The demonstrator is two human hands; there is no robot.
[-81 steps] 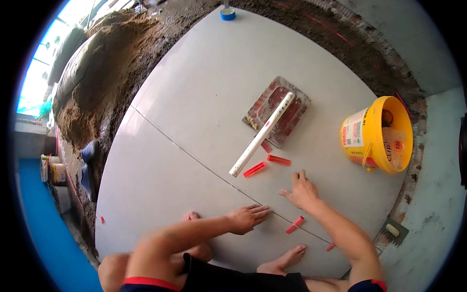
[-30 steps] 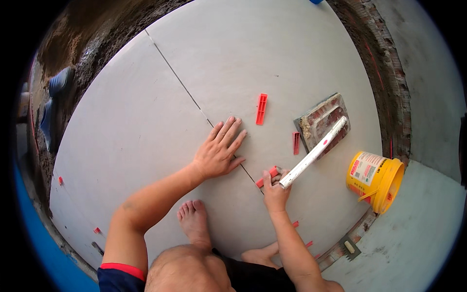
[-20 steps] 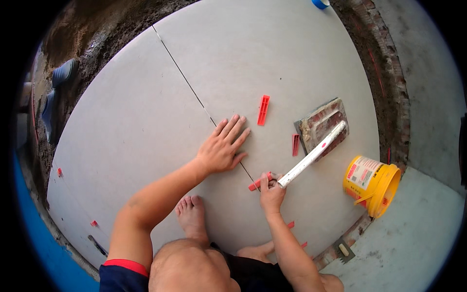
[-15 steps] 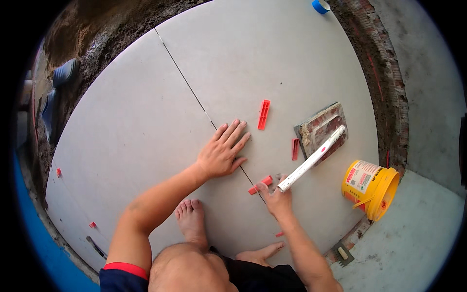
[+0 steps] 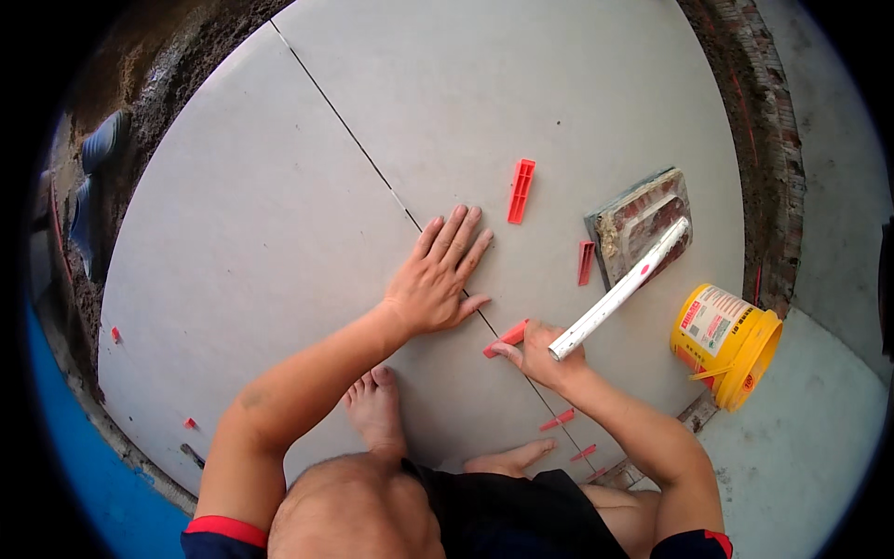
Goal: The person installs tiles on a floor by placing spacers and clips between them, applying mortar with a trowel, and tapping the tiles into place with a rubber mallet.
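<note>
My left hand (image 5: 436,275) lies flat with its fingers spread, pressing on the large pale grey tiles (image 5: 223,186) across the dark joint between them. Below it, my right hand (image 5: 557,359) has its thumb and fingers closed around the outer end of a red plastic wedge (image 5: 504,341), which sits at the same joint. The tip of a white tube handle (image 5: 610,303) overlaps the right hand in the view; contact cannot be told. That handle slants up from a flat, mortar-stained block tool (image 5: 643,228) resting on the tile.
Two loose red wedges, a larger one (image 5: 521,191) and a smaller one (image 5: 586,263), lie near the block tool. Several more stand along the joint by my right foot (image 5: 510,459). A yellow bucket (image 5: 731,345) lies tipped at the right, beside a brick edge (image 5: 778,149).
The view has shifted, so tiles and tools appear higher and further right. My right fingers have closed onto the wedge's end. My left hand remains flat on the joint.
</note>
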